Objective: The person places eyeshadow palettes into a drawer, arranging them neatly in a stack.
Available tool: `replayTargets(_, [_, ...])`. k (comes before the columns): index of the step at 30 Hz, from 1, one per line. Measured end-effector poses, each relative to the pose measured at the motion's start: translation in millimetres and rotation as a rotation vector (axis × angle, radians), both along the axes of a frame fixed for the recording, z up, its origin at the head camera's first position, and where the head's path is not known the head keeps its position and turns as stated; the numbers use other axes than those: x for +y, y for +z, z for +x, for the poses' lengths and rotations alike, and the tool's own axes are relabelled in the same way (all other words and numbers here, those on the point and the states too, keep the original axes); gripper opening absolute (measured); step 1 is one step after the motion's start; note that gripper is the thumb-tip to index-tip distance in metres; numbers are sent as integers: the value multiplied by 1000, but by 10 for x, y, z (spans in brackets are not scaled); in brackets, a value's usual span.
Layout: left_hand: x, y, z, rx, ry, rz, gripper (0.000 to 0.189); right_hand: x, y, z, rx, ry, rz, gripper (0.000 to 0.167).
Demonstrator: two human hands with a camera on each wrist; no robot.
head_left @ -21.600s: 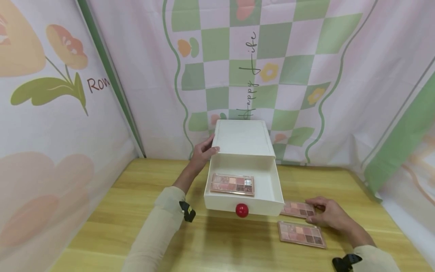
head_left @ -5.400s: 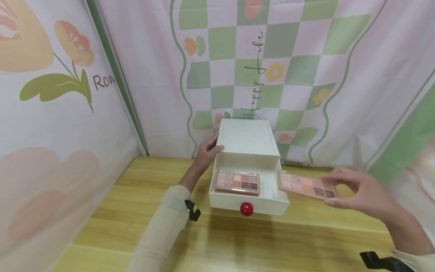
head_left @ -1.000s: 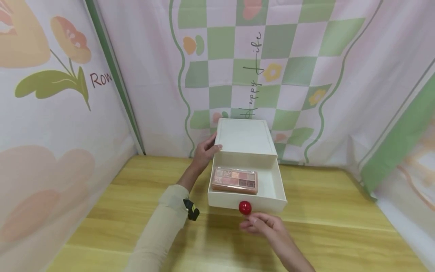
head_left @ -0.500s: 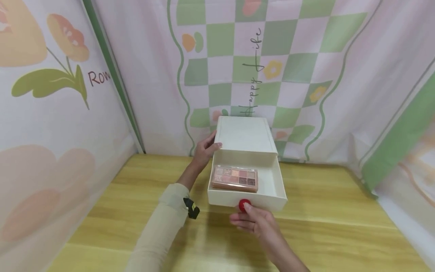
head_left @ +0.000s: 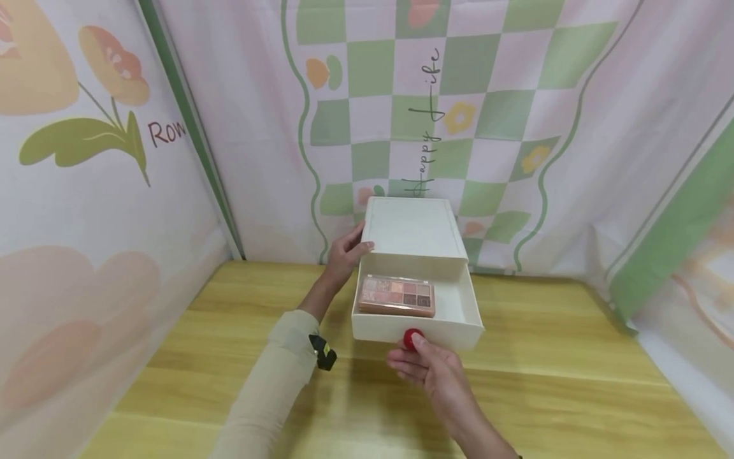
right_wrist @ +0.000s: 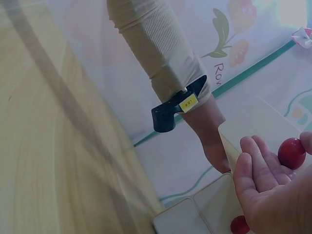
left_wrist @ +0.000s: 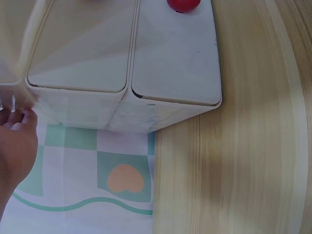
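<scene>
A white drawer cabinet (head_left: 413, 224) stands against the back curtain with its top drawer (head_left: 373, 326) pulled out. Inside, toward the front left, lies a stack of eyeshadow palettes (head_left: 395, 294) with clear lids. My left hand (head_left: 344, 255) grips the cabinet's upper left side, thumb on the top edge; in the left wrist view, the left hand (left_wrist: 18, 151) shows curled fingers against that side. With thumb and fingers, my right hand (head_left: 447, 382) pinches the drawer's red knob (head_left: 408, 341). In the right wrist view, the round knob (right_wrist: 291, 155) sits at the thumb tip, other fingers extended.
Beneath the pulled-out drawer are closed lower drawers (left_wrist: 175, 53) with red knobs of their own. The cabinet stands on a wood-grain table (head_left: 573, 357). A printed curtain (head_left: 373, 115) hangs close behind, and another printed cloth (head_left: 115, 210) closes off the left side.
Palettes earlier on the table and in the right hand are now off the table; the drawer's stack is thicker. In the last second, my right hand took the knob and the drawer slid slightly inward.
</scene>
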State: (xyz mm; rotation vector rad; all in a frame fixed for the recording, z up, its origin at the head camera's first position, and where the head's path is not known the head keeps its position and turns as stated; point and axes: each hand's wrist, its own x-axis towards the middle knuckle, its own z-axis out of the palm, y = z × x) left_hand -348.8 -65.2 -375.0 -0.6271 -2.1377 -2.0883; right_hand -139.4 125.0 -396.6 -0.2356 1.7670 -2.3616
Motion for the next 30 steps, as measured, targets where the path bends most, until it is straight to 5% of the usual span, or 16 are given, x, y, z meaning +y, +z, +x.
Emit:
replayTargets(14, [-9, -3, -10, 9, -12, 4, 69, -89, 25, -268, -33, -171, -14, 29])
replayTargets(30, [-9, -19, -11, 22, -17, 10, 69, -92, 71, -575, -71, -210, -44, 26])
